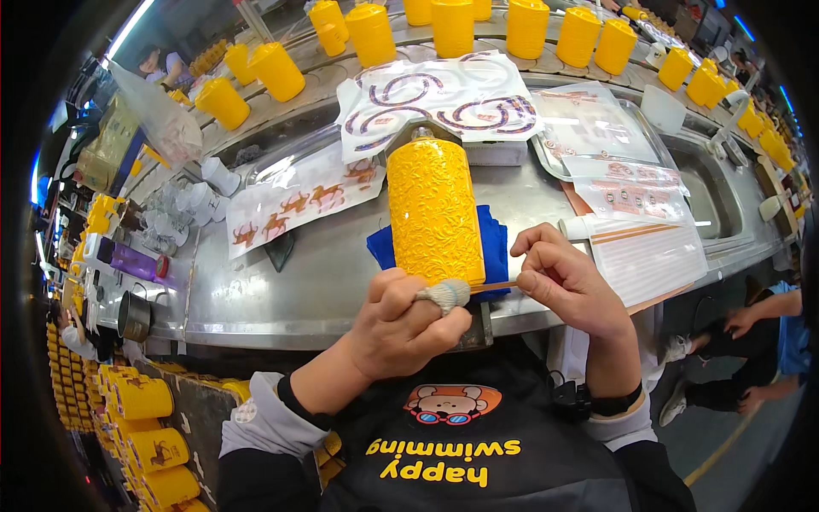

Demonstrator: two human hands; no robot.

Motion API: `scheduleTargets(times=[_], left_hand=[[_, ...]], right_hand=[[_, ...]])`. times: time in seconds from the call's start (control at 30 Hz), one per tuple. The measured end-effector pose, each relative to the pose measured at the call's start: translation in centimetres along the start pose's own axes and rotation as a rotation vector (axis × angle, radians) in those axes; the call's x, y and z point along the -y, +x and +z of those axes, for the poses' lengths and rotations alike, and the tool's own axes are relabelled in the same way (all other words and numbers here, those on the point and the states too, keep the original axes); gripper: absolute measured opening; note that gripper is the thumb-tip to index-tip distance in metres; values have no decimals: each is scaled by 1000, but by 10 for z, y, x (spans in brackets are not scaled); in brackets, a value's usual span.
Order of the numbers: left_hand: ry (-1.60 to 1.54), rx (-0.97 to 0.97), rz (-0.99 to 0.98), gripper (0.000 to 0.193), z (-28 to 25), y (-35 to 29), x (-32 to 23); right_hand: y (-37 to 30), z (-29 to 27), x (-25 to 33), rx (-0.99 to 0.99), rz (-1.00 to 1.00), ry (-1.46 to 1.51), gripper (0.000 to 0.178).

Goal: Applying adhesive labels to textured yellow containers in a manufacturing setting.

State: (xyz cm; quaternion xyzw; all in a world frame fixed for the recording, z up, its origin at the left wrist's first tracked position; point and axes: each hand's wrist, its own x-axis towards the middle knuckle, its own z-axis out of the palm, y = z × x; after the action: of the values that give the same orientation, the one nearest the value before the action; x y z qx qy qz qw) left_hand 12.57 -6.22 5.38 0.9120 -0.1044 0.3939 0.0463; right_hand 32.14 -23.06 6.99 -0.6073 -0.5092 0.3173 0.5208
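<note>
left hand (408,317): fingers curled at jar (435,205), near end; grip unclear
right hand (573,286): fingers pinch strip (499,286)
strip: likely being fitted; next needs tension

From my end, the yellow canister (433,209) reads as hard and glossy, its side rough with raised scrolling relief; whether ceramic or plastic, I can't tell. I see a soft, matt blue cloth (494,239) and a metal counter (273,303) with a smooth sheen. The printed sheet (435,90) looks like shiny paper or film. I make out coarse, woven fabric in the pale finger covering (447,294), dull black cloth in the apron (546,418), and smooth plastic in the purple bottle (133,262).
</note>
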Motion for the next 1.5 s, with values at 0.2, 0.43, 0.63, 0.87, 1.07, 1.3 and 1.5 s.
scheduleTargets(times=[0.2,0.43,0.63,0.87,1.07,1.3,1.5], left_hand=[[169,7,101,25,7,3,0],[-18,-95,-14,29,11,-18,5],[-17,-43,46,32,10,-7,6],[-53,-128,-40,31,13,-17,2],[-65,-75,-10,30,11,-16,3],[-4,-95,1,29,19,-14,2],[88,-153,-35,32,18,-37,14]], right_hand=[[0,2,0,-11,15,7,18],[1,3,-3,3,-2,-10,20],[2,2,-5,-21,39,46,20],[2,0,-4,13,-9,-39,20],[3,5,-4,7,69,60,19],[1,0,-23,-32,-134,-122,16],[18,22,-28,-103,-188,-188,17]])
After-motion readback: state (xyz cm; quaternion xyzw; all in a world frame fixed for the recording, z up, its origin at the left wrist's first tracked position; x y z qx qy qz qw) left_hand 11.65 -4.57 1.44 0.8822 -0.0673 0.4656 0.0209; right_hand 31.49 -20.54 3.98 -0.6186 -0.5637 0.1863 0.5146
